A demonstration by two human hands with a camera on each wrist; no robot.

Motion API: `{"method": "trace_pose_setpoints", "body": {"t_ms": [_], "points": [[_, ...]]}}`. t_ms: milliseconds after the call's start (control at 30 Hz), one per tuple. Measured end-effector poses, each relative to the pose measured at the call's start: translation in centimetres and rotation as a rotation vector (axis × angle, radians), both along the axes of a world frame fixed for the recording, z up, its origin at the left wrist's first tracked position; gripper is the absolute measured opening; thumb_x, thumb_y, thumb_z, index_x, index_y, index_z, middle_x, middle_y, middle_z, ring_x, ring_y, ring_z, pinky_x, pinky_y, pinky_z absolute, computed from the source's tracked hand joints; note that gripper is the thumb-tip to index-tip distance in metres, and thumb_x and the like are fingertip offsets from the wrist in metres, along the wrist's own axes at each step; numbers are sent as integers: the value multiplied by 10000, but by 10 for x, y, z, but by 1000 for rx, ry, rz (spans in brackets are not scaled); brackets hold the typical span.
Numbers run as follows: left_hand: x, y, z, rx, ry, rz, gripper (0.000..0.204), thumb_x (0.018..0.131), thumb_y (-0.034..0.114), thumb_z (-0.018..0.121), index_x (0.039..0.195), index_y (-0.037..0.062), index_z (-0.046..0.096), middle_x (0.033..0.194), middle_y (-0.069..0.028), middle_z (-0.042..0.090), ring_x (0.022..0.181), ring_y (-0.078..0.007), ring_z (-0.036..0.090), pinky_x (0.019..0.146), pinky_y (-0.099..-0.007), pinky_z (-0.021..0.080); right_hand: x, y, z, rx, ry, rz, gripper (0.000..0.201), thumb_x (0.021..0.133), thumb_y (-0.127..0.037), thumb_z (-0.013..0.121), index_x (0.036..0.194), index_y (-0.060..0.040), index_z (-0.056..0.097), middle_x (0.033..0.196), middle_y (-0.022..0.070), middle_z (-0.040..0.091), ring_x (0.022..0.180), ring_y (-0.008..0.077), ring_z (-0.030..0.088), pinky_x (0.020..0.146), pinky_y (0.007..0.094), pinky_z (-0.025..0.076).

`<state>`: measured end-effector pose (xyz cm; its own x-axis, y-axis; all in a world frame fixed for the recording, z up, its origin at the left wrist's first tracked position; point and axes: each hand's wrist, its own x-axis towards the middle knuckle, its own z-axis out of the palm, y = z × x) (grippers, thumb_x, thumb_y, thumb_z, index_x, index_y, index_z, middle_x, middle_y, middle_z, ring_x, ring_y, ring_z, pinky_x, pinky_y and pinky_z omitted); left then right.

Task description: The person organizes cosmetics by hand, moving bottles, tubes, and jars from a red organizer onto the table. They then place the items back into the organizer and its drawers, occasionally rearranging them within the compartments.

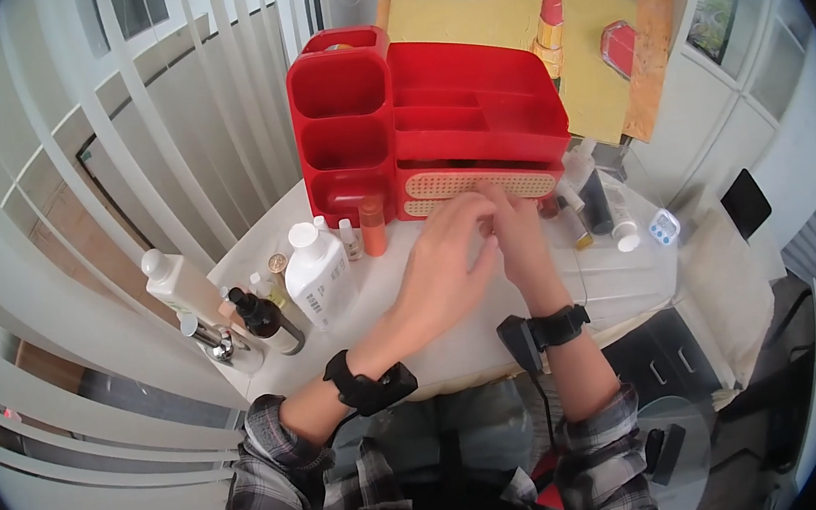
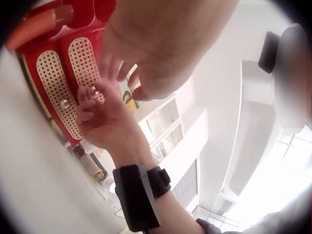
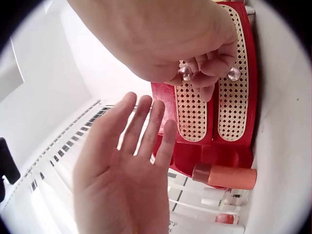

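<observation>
A red organizer (image 1: 481, 141) has two drawers with woven-mesh fronts; a dark gap shows above its upper drawer front (image 1: 531, 183). My right hand (image 1: 522, 247) is at that drawer, thumb and curled fingers pinching its clear round knob (image 3: 185, 73), as the right wrist view shows. The lower drawer's knob (image 3: 234, 73) is untouched. My left hand (image 1: 444, 261) is held before the organizer, close beside the right hand, its fingers extended and holding nothing. The left hand (image 3: 129, 180) shows its spread fingers in the right wrist view.
Left of the organizer stand an orange tube (image 1: 373, 227), a white pump bottle (image 1: 318, 280), a dark spray bottle (image 1: 270, 321) and a tall cream bottle (image 1: 185, 285). Right of it lie several tubes, one white (image 1: 622, 215), near a small timer (image 1: 663, 226). A painting (image 1: 585, 43) stands behind.
</observation>
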<state>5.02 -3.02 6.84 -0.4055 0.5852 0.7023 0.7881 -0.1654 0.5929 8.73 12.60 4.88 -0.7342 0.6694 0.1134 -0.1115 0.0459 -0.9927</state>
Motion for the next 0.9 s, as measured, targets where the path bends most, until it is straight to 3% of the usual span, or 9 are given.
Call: {"method": "trace_pose_setpoints", "body": {"t_ms": [200,233,333,567,667,767,833,867,900], "points": [[-19,18,-22,196,-66,298,347,878,-13,664,1219,18,610,1241,-147,615,1048,-286,650,871,-364,534,22,-19,9,-121,-56,-22,354,970,-321,649,847,7,701,688,82,678,488,72,487,442,242,339],[-17,18,-23,228,-122,282,365,872,-25,662,1231,19,612,1237,-131,598,951,-227,658,840,-350,533,25,-19,9,-111,-76,-17,355,972,-325,653,839,1,696,690,86,676,481,67,475,439,242,329],[-8,13,-21,220,-191,281,375,877,-23,666,1246,18,611,1272,-135,586,882,-189,662,815,-338,532,32,-25,10,-115,-72,-20,364,975,-334,653,840,1,696,692,86,675,489,65,475,446,236,332],[-7,8,-32,192,-97,297,352,900,-5,666,1246,7,605,1265,-151,600,791,-199,667,725,-326,555,46,-32,12,-106,-88,-3,377,980,-346,647,835,-1,695,682,79,666,506,64,475,469,225,342],[-5,4,-30,220,-143,306,280,910,-11,671,1187,0,634,1149,-138,653,774,-192,679,667,-305,559,55,-32,13,-76,-133,9,390,987,-347,638,829,4,699,688,88,678,512,66,482,477,227,355],[-5,2,-30,191,-215,253,215,917,-20,676,1130,-6,654,1052,-126,679,754,-194,694,629,-293,559,63,-27,14,11,-215,24,438,995,-377,634,828,21,705,698,89,698,536,81,538,496,247,405],[-4,4,-29,233,-180,264,140,943,-9,688,1082,-17,674,987,-116,690,695,-165,734,564,-263,541,70,-22,24,287,-339,79,446,988,-404,651,857,16,718,716,119,724,557,157,627,540,297,479],[-5,4,-31,235,-182,266,140,943,-9,688,1082,-17,674,987,-116,690,695,-165,734,564,-263,541,74,-21,30,290,-340,80,446,988,-404,651,857,16,718,716,119,724,557,157,627,540,297,479],[-6,5,-33,246,-182,257,138,943,-9,689,1080,-19,673,990,-115,691,707,-165,738,566,-263,545,79,-21,37,535,-390,-13,428,979,-401,668,858,6,721,721,131,723,582,208,657,570,328,502]]}}
